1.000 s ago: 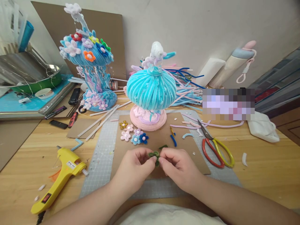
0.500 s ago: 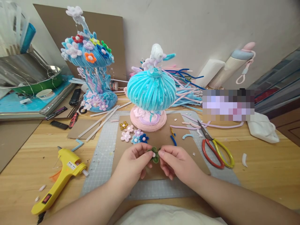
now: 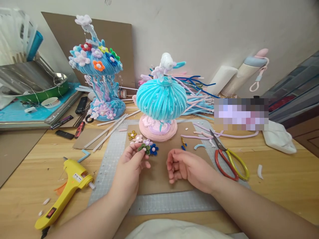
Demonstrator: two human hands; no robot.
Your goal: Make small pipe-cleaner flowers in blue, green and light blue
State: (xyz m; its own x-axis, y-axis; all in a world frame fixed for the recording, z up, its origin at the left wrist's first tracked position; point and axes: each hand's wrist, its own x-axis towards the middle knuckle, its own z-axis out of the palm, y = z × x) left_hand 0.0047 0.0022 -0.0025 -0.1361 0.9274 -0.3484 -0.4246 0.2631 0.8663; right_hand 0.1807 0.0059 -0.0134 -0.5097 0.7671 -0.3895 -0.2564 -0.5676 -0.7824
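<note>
Between the thumb and fingers of my left hand is a small dark green pipe-cleaner flower with a pale centre. It hangs over a cluster of small flowers, among them a gold flower, a pink flower and a dark blue flower. My right hand is over the cardboard, its fingers curled loosely and apart, holding nothing. Behind both hands stands a turquoise fuzzy dome on a round pink base.
A yellow glue gun lies at the left, scissors at the right. A flower-covered blue model stands back left. Pipe cleaners are heaped behind the dome. A grey cutting mat lies under the cardboard.
My left hand has carried the green flower left and away from me, to the flower cluster. My right hand has let go of it and its fingers have loosened.
</note>
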